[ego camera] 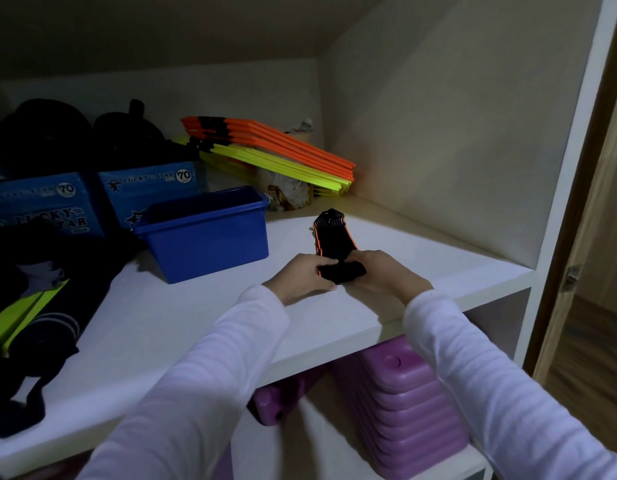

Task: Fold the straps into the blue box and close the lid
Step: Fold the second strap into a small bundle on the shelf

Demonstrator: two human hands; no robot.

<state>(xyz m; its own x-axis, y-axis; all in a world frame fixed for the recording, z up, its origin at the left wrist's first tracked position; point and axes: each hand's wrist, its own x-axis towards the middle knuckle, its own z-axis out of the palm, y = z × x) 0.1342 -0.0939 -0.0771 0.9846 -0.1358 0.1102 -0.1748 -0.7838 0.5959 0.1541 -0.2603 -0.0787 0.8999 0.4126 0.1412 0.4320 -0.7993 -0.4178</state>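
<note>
Both hands, left [305, 274] and right [379, 271], grip closed on black straps [334, 244], right of open blue box [206, 233].

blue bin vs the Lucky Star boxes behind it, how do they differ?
The blue bin is plain glossy plastic with a flared rim; the Lucky Star boxes carry printed lettering and a "70" badge. The bin stands open at the top, free on the white shelf; the boxes show no open top and have dark items resting on them. The bin sits nearer the shelf's front, the boxes further back and left. Both are blue.
</note>
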